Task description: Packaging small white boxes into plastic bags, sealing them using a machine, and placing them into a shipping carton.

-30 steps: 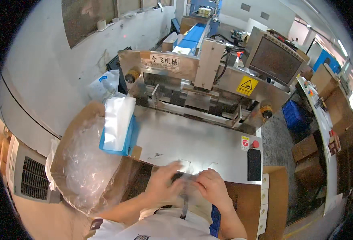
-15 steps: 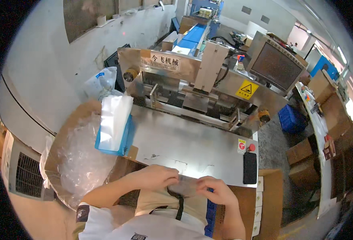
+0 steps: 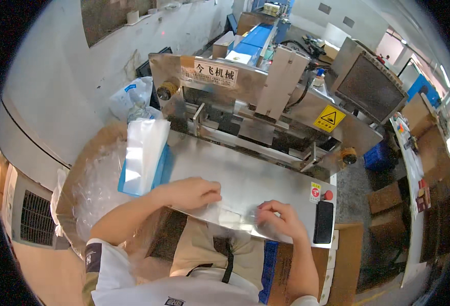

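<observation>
Above the front edge of a steel worktable (image 3: pixel 209 159), my left hand (image 3: pixel 197 193) has its fingers curled in a pinch. My right hand (image 3: pixel 280 217) is closed the same way, a little farther right and nearer to me. A clear plastic bag (image 3: pixel 239 218) stretches between them, gripped at both ends; its outline is hard to see against the shiny metal. Left of my left hand, a stack of flat clear bags (image 3: pixel 144 153) leans in a blue tray (image 3: pixel 162 172). Beyond the table stands a steel machine (image 3: pixel 220 76) with a central slotted opening.
A red button (image 3: pixel 328 195) and a black phone (image 3: pixel 324 222) are at the table's right end. A large carton of crumpled clear plastic (image 3: pixel 94 188) stands at left. Another carton (image 3: pixel 348 255) with white boxes is at lower right. Behind the machine runs a blue conveyor (image 3: pixel 253 43).
Both hands have moved forward from over my lap to the table's front edge, carrying the clear plastic bag. The view has shifted slightly.
</observation>
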`<state>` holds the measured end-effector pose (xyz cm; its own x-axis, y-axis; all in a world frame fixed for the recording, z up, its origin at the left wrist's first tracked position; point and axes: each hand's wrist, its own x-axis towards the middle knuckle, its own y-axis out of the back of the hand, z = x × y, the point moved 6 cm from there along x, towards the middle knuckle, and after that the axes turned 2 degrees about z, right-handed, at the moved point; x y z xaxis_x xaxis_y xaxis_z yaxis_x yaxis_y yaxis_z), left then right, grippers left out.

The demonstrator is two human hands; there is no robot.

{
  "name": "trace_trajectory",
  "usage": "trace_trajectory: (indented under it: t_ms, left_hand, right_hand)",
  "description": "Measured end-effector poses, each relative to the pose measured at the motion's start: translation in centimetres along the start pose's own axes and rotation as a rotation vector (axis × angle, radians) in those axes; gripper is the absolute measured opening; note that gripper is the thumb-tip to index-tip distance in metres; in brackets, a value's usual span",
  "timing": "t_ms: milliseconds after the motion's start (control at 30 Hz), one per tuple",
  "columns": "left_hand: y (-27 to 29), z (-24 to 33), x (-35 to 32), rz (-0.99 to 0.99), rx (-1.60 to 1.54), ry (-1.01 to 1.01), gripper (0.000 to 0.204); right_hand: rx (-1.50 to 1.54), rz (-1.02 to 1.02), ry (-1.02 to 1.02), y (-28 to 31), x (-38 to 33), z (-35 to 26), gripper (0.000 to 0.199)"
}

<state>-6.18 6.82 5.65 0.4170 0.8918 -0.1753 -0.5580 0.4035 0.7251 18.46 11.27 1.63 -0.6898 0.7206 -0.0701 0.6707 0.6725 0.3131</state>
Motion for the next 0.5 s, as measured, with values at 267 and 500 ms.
trace_trajectory:
  t_ms: [267,500]
  left_hand:
    - [2.8,-9.5,12.5,-0.001,-0.058,0.004,0.032]
    - [7.1,-12.4,25.1,0.019,-0.245,0.055,0.042]
  right_hand:
    - [-0.190,0.071,0.068,5.3,10.9,4.3,0.020]
    - [-0.277,0.253,-0.107,12.4,17.3,6.6,0.031]
